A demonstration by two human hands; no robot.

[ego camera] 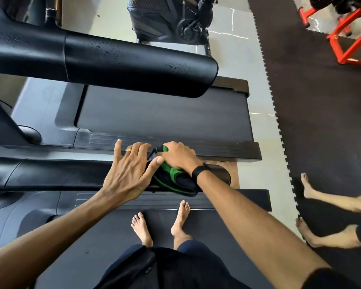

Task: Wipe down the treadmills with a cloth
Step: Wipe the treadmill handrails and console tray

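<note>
I stand barefoot on the belt of the near treadmill (104, 232). Its black handrail (56, 174) runs across the view in front of me. A black and green cloth (173, 178) lies bunched on the rail's right end. My right hand (179, 156) grips the cloth from above, fingers curled over it. My left hand (127, 170) lies flat on the rail just left of the cloth, fingers spread, thumb touching the cloth's edge. A second treadmill (165, 117) stands beyond, its thick black handrail (113, 61) dotted with droplets.
Another person's bare feet and legs (313, 207) stand on the dark foam floor mat (321, 122) to the right. A red metal rack (350, 36) is at the far right, a black exercise machine (169, 19) at the back.
</note>
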